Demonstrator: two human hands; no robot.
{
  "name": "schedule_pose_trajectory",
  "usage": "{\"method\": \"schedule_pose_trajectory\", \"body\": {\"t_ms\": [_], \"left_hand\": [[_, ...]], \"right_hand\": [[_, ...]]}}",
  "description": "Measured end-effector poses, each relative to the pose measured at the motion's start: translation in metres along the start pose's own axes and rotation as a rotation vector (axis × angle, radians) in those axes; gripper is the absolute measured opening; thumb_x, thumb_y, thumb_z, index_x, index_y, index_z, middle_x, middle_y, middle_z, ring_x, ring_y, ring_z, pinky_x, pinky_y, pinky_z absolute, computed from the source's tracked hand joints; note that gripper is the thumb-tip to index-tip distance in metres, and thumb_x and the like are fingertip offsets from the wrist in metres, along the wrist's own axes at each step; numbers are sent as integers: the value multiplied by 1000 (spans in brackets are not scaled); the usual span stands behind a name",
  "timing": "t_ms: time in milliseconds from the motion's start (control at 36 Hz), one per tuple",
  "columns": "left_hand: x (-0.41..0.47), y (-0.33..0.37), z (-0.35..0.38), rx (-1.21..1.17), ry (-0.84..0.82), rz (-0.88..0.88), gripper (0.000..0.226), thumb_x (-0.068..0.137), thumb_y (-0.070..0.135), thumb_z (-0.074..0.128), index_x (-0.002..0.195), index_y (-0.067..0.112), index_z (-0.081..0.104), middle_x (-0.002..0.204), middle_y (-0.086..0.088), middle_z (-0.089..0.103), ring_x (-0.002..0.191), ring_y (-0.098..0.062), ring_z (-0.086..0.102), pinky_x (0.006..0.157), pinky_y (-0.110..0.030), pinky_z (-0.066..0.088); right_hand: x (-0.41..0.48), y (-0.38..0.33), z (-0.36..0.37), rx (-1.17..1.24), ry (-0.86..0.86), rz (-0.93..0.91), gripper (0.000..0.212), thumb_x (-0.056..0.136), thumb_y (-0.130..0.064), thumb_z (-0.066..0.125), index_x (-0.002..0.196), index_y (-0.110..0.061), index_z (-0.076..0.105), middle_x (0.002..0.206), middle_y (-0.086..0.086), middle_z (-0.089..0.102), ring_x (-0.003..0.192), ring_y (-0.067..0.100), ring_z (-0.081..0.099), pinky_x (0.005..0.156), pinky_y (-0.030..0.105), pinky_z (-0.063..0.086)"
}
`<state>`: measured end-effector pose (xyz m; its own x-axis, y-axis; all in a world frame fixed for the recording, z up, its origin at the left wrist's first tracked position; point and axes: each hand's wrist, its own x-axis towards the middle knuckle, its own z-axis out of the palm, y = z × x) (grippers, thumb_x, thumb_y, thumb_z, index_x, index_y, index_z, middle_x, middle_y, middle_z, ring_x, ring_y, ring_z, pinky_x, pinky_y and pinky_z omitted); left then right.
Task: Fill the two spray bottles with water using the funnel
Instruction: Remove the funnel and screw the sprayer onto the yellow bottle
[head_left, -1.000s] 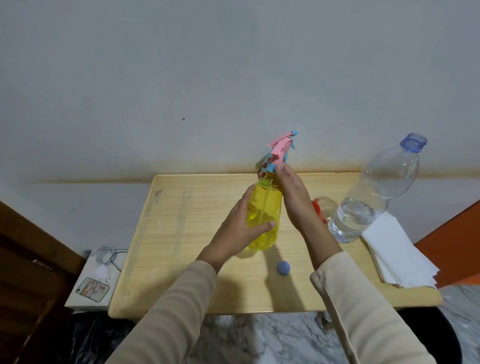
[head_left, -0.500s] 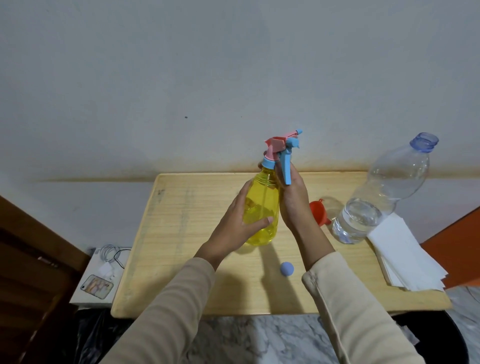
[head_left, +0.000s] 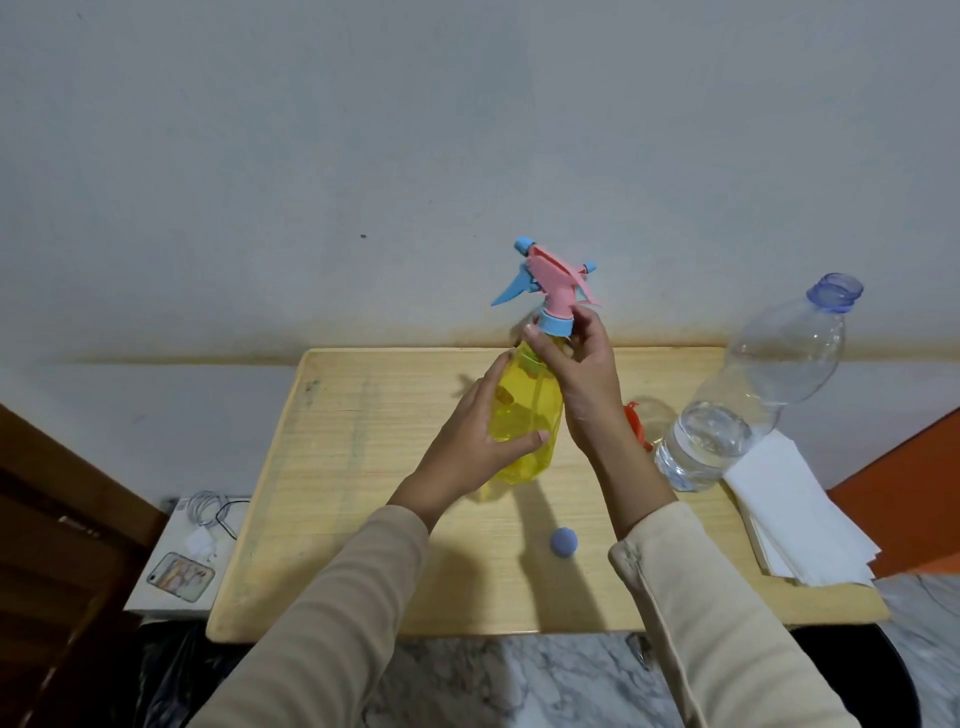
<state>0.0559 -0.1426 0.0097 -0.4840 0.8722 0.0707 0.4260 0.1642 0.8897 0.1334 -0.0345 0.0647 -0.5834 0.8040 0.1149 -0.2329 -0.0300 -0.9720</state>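
left hand: wraps the yellow spray bottle in the middle of the table, bracing it upright.
right hand: pinches the blue collar under the pink trigger head, apparently to unscrew it.
funnel: waiting just right of the bottle, beside the uncapped water bottle.

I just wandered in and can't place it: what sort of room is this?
Probably a room in someone's home, not a workshop: a small pale wooden table against a plain whitish wall, a phone and white charger cable lying beside it, grey-veined marble floor below.
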Motion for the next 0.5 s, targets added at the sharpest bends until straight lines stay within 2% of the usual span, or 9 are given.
{"method": "schedule_pose_trajectory", "body": {"t_ms": [56, 111, 167, 222, 306, 361, 417, 445, 500], "left_hand": [[1, 0, 1, -3, 7, 2, 89, 77, 48, 72, 137, 60, 8, 140, 25, 26, 126, 3, 29, 102, -24, 31], [1, -1, 2, -18, 15, -11, 90, 72, 57, 69, 138, 61, 9, 145, 21, 29, 130, -3, 34, 106, -34, 37], [0, 0, 2, -31, 12, -21, 90, 69, 60, 68, 138, 61, 9, 148, 19, 30, 132, -5, 36, 107, -39, 39], [0, 0, 2, -37, 23, -20, 91, 69, 61, 68, 139, 60, 10, 148, 20, 30, 134, -5, 34, 109, -37, 37], [-1, 1, 2, -1, 27, -4, 93, 68, 60, 67, 141, 56, 10, 143, 25, 28, 135, -3, 31, 107, -29, 33], [-1, 1, 2, 3, 33, -3, 92, 67, 62, 66, 140, 57, 11, 145, 23, 29, 134, -1, 33, 108, -31, 35], [-1, 0, 0, -6, 37, -11, 91, 67, 63, 66, 139, 59, 10, 148, 20, 30, 134, -4, 35, 109, -37, 37], [-1, -1, 0, -7, 40, -15, 91, 67, 63, 66, 138, 60, 10, 149, 19, 30, 134, -5, 35, 109, -38, 37], [-1, -3, -1, -10, 52, -17, 90, 68, 61, 68, 139, 59, 11, 149, 20, 29, 136, -5, 33, 109, -35, 36]], "right_hand": [[-1, -1, 0, 6, -25, 39, 52, 77, -34, 69, 121, -9, 56, 108, 7, 64, 101, 19, 61, 90, 36, 48], [-1, -2, -4, 68, -47, 95, 49, 85, -39, 59, 123, -9, 58, 116, 11, 65, 106, 23, 60, 92, 38, 47], [-1, -2, -6, 94, -40, 90, 34, 93, -30, 53, 119, -9, 60, 115, 11, 66, 102, 22, 61, 90, 38, 47], [-2, -3, -3, 97, 12, 60, 27, 88, -24, 62, 110, -11, 62, 106, 12, 65, 97, 23, 59, 88, 40, 46], [-5, -3, 2, 16, 110, 10, 40, 70, -30, 76, 101, -17, 55, 100, 7, 59, 92, 18, 57, 85, 37, 48], [-6, -3, 2, 46, 91, 49, 32, 78, -32, 71, 102, -18, 55, 99, 5, 59, 90, 14, 58, 84, 36, 48], [-5, -2, -1, 111, 34, 89, 15, 93, -25, 55, 104, -15, 58, 93, 0, 61, 82, 7, 60, 77, 28, 49], [-4, -1, -1, 105, 18, 86, 15, 96, -22, 50, 104, -14, 60, 91, 0, 62, 80, 7, 60, 75, 25, 49], [-6, 1, 2, 66, 25, 59, 12, 94, -21, 54, 101, -16, 63, 91, 3, 63, 86, 15, 60, 78, 29, 49]]}}
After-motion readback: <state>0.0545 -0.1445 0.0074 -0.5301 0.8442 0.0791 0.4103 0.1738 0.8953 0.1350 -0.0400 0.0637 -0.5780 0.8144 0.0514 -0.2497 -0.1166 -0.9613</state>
